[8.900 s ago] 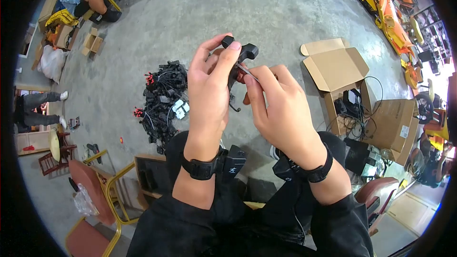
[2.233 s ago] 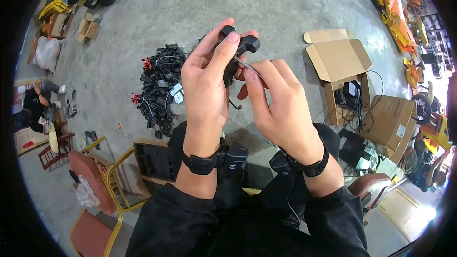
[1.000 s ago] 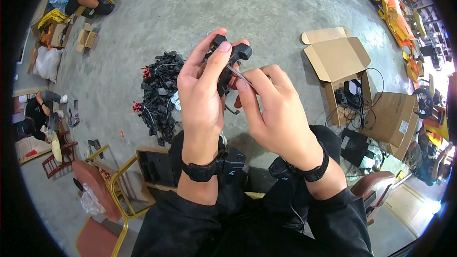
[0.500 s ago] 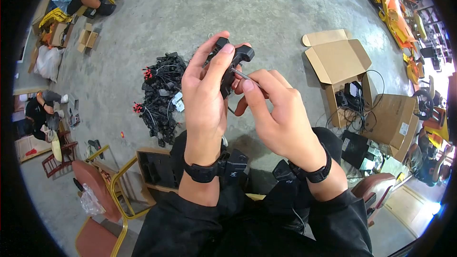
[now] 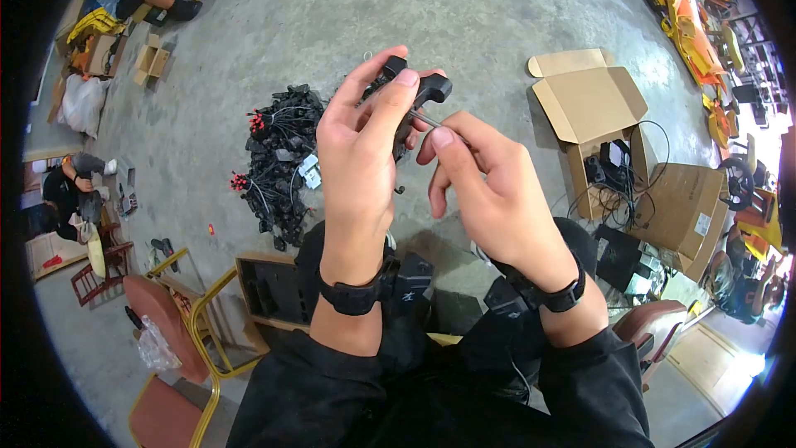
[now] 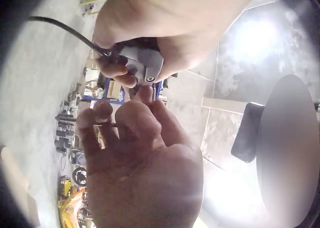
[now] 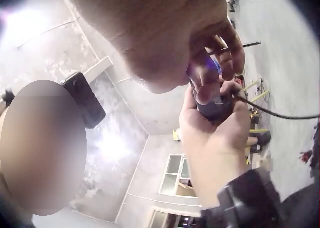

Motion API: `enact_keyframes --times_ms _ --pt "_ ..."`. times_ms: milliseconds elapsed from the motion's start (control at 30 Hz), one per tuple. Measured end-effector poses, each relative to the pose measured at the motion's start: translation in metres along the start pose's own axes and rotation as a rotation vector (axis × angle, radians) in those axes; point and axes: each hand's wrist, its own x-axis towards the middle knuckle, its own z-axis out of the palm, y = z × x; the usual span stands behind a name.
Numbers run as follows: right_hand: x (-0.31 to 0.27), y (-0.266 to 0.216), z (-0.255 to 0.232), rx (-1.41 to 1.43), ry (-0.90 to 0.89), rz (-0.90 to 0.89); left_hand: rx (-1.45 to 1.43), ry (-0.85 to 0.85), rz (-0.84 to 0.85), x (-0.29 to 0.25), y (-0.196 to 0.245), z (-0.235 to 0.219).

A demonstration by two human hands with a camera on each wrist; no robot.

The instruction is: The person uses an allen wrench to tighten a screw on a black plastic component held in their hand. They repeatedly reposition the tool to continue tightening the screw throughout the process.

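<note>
In the head view my left hand grips a black part with a two-pronged upper end, thumb across its front. My right hand pinches a thin metal rod between thumb and forefinger, its far end against the part. The left wrist view shows the part's grey face in the left hand, with a black cable coming off it. In the right wrist view the rod sticks out past the right fingers. The rod's contact point is hidden.
A heap of black parts with red-tipped wires lies on the floor at left. At right are an open carton with cables and a closed box. Chairs stand lower left; people sit at the left edge.
The right hand has turned slightly, its lower fingers now hanging further below the rod. Compared with one second ago, both hands and the black part sit slightly further right.
</note>
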Motion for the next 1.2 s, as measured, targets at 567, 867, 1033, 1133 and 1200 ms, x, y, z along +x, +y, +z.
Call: enact_keyframes --times_ms 567,867,1033,1133,1200 --pt "0.004 0.01 0.006 -0.621 0.217 -0.478 -0.026 -0.024 0.011 0.004 -0.005 -0.004" --pt "-0.003 -0.003 0.004 0.113 -0.09 0.14 -0.031 0.017 -0.005 0.0 -0.001 0.0" --pt "-0.003 0.0 0.009 -0.028 0.062 0.006 -0.019 0.018 0.025 0.001 -0.002 0.0" --pt "-0.003 0.006 0.01 0.008 0.107 -0.035 -0.029 0.011 0.026 0.0 0.0 0.0" --pt "-0.002 0.009 0.01 0.002 0.13 -0.098 -0.031 0.014 0.027 0.001 0.001 -0.001"
